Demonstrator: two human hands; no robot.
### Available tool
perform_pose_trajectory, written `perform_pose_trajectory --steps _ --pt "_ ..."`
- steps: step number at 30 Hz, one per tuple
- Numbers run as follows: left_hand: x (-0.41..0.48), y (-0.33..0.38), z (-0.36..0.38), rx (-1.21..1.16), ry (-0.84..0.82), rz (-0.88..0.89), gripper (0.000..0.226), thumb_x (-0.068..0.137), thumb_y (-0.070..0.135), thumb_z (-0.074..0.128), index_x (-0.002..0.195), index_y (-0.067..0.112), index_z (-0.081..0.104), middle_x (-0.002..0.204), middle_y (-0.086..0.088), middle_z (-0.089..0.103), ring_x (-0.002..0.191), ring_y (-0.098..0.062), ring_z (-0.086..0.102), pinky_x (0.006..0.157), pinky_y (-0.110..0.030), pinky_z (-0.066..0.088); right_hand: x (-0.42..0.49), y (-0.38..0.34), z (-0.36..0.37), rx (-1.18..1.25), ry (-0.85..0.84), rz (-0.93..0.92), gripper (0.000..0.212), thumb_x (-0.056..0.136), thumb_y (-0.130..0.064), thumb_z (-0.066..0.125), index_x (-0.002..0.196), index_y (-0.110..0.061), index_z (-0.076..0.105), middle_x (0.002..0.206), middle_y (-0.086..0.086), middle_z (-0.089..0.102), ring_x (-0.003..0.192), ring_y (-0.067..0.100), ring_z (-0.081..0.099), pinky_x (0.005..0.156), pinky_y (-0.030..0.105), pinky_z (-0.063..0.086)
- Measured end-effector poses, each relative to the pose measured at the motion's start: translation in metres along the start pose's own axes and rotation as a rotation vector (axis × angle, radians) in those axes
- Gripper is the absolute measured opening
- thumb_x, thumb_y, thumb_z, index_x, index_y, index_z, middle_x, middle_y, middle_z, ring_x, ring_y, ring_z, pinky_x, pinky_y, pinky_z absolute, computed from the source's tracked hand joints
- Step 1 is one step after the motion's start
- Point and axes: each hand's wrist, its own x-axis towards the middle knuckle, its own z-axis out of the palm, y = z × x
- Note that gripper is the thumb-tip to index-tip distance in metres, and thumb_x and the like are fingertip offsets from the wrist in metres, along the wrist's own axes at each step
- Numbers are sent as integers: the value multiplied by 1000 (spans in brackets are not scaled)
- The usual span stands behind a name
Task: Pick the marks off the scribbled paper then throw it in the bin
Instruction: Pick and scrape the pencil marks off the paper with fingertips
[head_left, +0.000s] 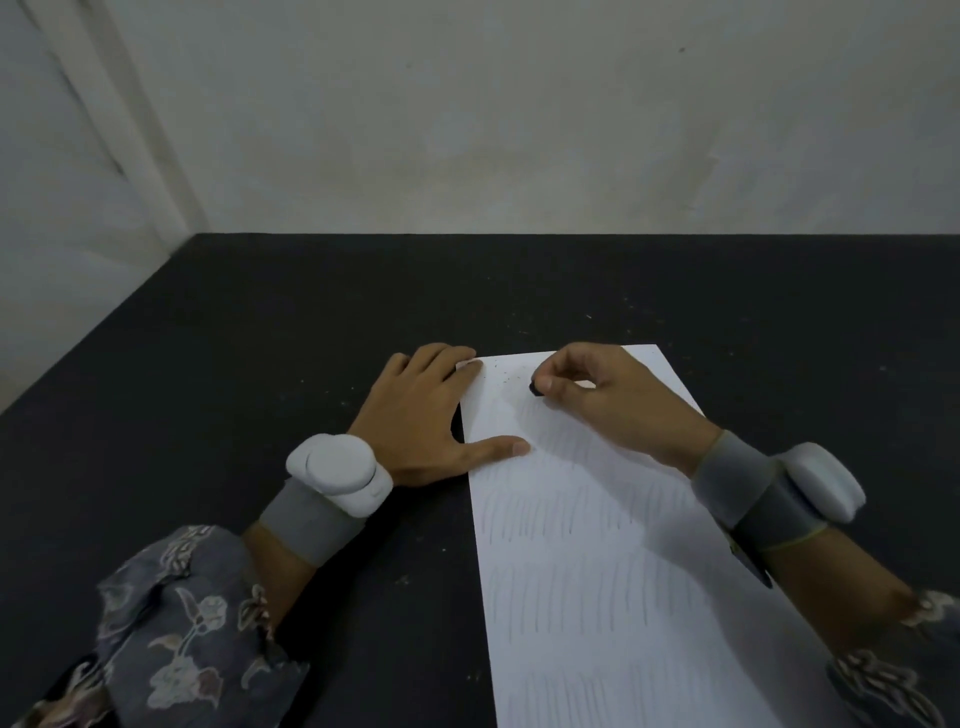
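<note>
Fingers on both hands are busy: those of the left hand (415, 415) lie straight and spread, pressing down on the sheet, while those of the right hand (602, 400) curl round a small dark eraser (534, 387) and pinch it between thumb and fingertips.

Largest in view is the black table (249, 364), which carries everything and shows pale specks across its surface. On it, running from the middle of the view down to the near edge, lies the scribbled paper (587, 597), long side towards the person. The left hand sits at its far left corner, thumb laid across the left edge and fingertips on the top corner; I judge this is to pin the sheet so that rubbing does not drag or crease it. The right hand holds the eraser tip against the top part of the page, the spot being worked.

As for the paper, it is white and flat, covered with rows of faint grey pencil strokes. Rows lower down read clearly, whereas the patch near the eraser looks paler. Dark crumbs (498, 375) speckle the top left area. No bin is in view.
</note>
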Motion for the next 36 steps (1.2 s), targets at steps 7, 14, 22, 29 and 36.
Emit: perform_pose_trajectory --steps 7,14,22,29,36 --pt "0 -10 1 -128 -155 25 122 52 94 16 154 27 11 160 12 3 145 -8 0 112 -27 -4 4 -6 16 -97 73 -86 7 90 -17 61 92 -23 63 85 -14 61 81 4 59 65 4 45" --pt "3 -20 5 -165 -104 66 117 58 92 18 153 26 16 161 13 5 144 -4 1 108 -23 -2 25 -11 19 -177 -7 -111 18 87 -11 65 104 -13 70 86 -5 67 78 3 64 75 11 52" --pt "4 -19 9 -136 -99 66 127 50 99 11 155 27 8 161 14 0 145 -4 -2 108 -23 -4 28 -20 29 -360 -48 -214 16 86 -13 67 101 -13 73 86 -7 64 67 0 55 58 2 41" --pt "3 -17 9 -146 -101 54 125 51 96 16 155 28 7 161 15 0 145 -2 -4 110 -24 -4 30 -22 35 -488 4 -282 16 87 -10 65 101 -8 73 94 5 69 76 12 59 72 21 51" --pt "3 -19 9 -151 -95 68 124 52 97 20 155 29 8 161 16 1 145 -3 -3 109 -24 -3 29 -28 34 -485 -104 -267 15 86 -6 65 99 -7 72 92 6 69 78 14 63 78 25 55"
